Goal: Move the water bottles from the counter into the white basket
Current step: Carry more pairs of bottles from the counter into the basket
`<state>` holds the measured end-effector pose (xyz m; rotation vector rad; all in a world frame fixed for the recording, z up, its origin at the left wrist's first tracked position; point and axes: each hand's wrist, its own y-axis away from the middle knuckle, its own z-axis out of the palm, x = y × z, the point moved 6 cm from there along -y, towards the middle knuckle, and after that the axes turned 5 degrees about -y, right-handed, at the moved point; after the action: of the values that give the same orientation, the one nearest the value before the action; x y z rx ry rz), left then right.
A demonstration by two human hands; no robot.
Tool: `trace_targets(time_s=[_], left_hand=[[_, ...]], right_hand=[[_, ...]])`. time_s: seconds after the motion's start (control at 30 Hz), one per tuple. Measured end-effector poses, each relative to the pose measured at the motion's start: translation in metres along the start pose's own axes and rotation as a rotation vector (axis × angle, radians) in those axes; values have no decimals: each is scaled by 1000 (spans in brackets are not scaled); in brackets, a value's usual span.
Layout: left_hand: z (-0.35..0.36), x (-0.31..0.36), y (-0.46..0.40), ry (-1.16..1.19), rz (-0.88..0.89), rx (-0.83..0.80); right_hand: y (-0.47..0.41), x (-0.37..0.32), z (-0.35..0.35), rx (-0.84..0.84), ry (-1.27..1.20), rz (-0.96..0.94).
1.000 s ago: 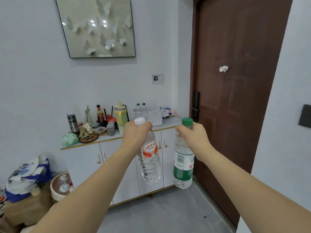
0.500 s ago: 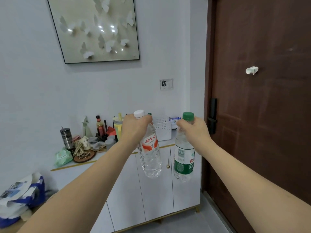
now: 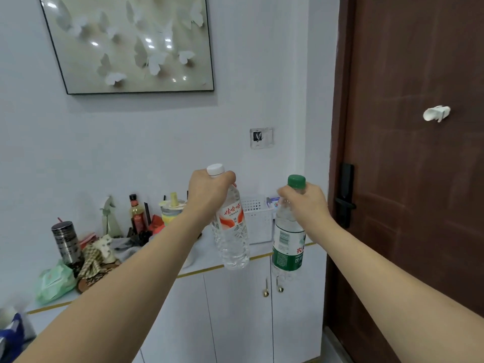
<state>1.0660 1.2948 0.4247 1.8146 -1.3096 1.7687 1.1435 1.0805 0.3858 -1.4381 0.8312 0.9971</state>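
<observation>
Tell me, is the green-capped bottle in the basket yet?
Not yet. The right hand holds the green-capped bottle by its neck, hanging in the air in front of the basket.

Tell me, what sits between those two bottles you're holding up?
In the head view, the white basket shows in the gap between the red-labelled bottle and the green-labelled bottle, farther back on the counter.

Two water bottles are in view: a white-capped bottle (image 3: 230,226) gripped by the neck in the left hand (image 3: 208,195) and a green-capped bottle (image 3: 288,239) gripped likewise in the right hand (image 3: 305,205). One white basket (image 3: 258,221) shows between and behind the two hands. Left of the left hand stand one metal tumbler (image 3: 65,244), one sauce bottle (image 3: 136,214) and one green packet (image 3: 53,282). Two knobs (image 3: 265,293) hang below the bottles.
</observation>
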Motion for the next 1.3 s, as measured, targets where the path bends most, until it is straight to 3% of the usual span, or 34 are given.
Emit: trace_targets(time_s=[0.77,1.07,1.17,1.3], left_hand=[[79,-78,-271,66,21,52],[161,-106,-372,-172,39,-175],[183,-133,-403,-355,-45,-203],[211,-165,-427,-328,-49,-383]], right_hand=[[-265,78,84,20,-83,-78],[-384,162,107,-7,-71,-5],[-416,199,118,-26,-58,37],[-442,242,132,-61,-66,91]])
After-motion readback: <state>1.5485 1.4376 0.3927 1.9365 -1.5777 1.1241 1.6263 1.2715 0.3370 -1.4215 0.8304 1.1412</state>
